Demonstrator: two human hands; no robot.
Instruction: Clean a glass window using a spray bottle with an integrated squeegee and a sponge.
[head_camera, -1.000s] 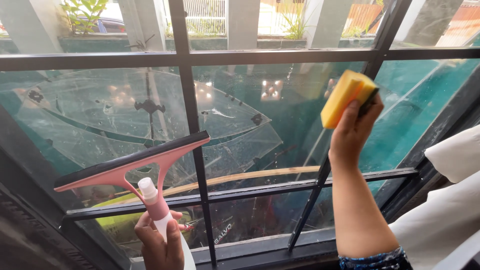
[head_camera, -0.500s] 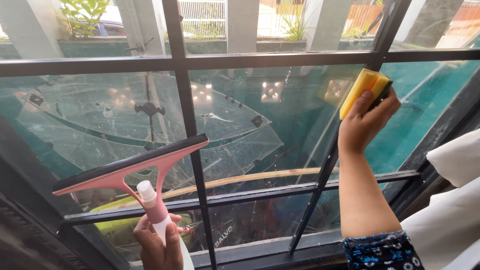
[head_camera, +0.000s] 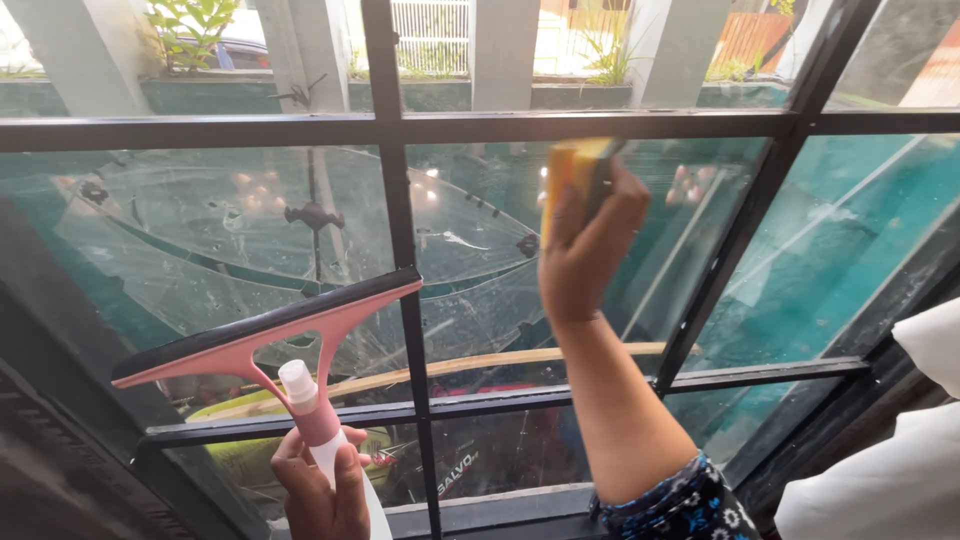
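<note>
My right hand (head_camera: 585, 245) presses a yellow sponge (head_camera: 567, 180) flat against the middle glass pane (head_camera: 480, 200), just under the upper black crossbar. My left hand (head_camera: 320, 490) sits low at the bottom left and grips the white handle of a pink window squeegee (head_camera: 270, 335) with a black rubber blade and a small spray nozzle on its neck. The squeegee's blade tilts up to the right in front of the left pane and crosses the vertical bar, not clearly touching the glass.
The window has a black metal frame (head_camera: 400, 300) dividing it into several panes. Through the glass lie curved clear panels, a teal surface and plants. White cushions (head_camera: 880, 480) sit at the lower right.
My right hand has swept the sponge leftward from the right side of the pane to its upper middle. The left hand and squeegee have stayed nearly still.
</note>
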